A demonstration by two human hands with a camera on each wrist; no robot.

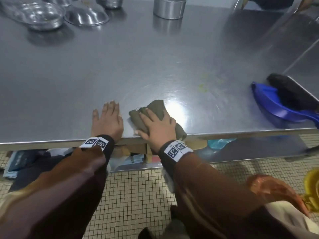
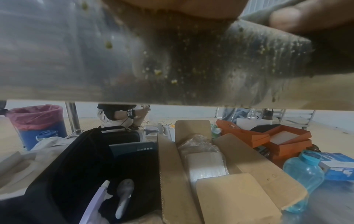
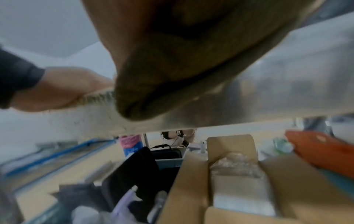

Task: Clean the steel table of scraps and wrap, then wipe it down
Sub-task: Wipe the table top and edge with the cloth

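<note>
Steel table point(image 1: 155, 57): right hand point(image 1: 155, 128) presses cloth point(image 1: 155, 109).

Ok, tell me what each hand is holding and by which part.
The right hand presses flat on the middle of the olive cloth at the steel table edge. The left hand holds nothing.

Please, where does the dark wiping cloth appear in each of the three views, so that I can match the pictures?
Head: the cloth lies at the table's near edge, centre, under the right hand.
Left wrist: it is at the upper right, hanging over the edge.
Right wrist: it fills the upper centre, draped over the edge.
Shared landmark: the steel table, whose front edge crosses both wrist views.
</note>
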